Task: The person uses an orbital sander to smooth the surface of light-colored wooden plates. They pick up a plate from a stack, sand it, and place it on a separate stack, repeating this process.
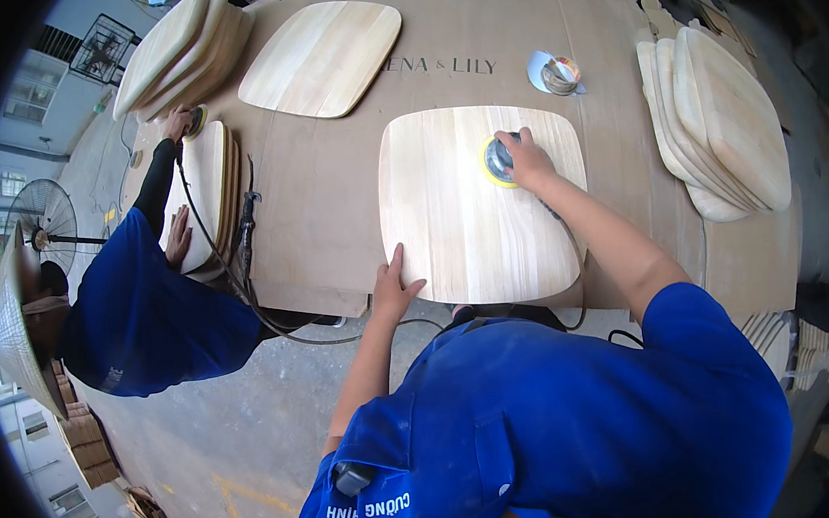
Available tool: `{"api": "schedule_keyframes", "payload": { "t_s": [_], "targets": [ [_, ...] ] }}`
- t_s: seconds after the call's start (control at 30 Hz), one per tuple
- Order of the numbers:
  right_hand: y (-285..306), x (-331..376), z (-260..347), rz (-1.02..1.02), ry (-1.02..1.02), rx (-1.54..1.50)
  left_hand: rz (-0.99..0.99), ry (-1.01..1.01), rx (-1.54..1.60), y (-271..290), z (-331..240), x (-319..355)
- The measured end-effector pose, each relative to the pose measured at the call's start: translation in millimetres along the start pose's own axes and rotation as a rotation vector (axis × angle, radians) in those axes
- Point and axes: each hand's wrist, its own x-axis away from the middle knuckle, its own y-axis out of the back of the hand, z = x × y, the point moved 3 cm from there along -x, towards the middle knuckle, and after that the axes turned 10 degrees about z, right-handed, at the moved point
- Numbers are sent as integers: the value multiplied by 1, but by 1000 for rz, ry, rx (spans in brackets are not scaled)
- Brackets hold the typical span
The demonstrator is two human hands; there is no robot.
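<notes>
A pale wooden panel [459, 212] with rounded corners lies flat in front of me on the cardboard-covered table. My right hand [526, 160] grips a round orbital sander [496, 161], dark with a yellow rim, which rests on the panel's upper right part. From the sander a hose runs down past the panel's right edge. At the panel's lower left corner, my left hand [396, 286] lies with thumb and fingers spread, touching the edge.
On the left, a co-worker in a cone-shaped hat [18, 324] holds another sander [195, 120] over a panel stack [200, 198]. More stacks stand at far left [169, 49] and right [730, 122]. A single panel [321, 57] and a tape roll [560, 75] lie beyond.
</notes>
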Motion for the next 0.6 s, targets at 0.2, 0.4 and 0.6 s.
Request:
{"api": "schedule_keyframes", "payload": {
  "t_s": [0.2,0.4,0.6],
  "targets": [
    [-40,92,12,226,200,53,18,16,23,1,2,-1],
    [-14,29,0,60,85,47,20,-1,12,1,4,-5],
    [40,-79,-2,-11,-84,-13,-19,0,-58,-4,4,-12]
  ]
}}
